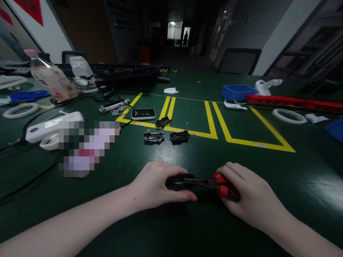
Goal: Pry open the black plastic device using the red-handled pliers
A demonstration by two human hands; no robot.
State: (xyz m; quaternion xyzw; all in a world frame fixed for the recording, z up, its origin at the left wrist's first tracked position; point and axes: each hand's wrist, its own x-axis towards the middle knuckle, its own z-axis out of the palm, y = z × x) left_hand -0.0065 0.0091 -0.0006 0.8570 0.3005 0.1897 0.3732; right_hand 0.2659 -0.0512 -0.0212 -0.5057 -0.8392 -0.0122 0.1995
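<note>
My left hand (158,187) is closed around a dark plastic part (177,182), with the thumb along its near side. Red-handled pliers (221,185) are gripped in my right hand (248,194). Their metal jaws reach left to the dark part and touch its right end; whether they are clamped on it I cannot tell. Beyond my hands lie a black part with a silvery edge (154,137), a second black part (179,136) and a smaller black piece (163,122) on the yellow tape. A small metal ring (195,134) lies beside the second part.
The green table (128,232) carries yellow tape outlines (211,121). A black-and-white device (143,114) sits behind the parts. On the left are a power strip (55,125), tape roll (50,141) and bottle (52,76). A blue bin (238,92) and red strip (294,102) lie far right.
</note>
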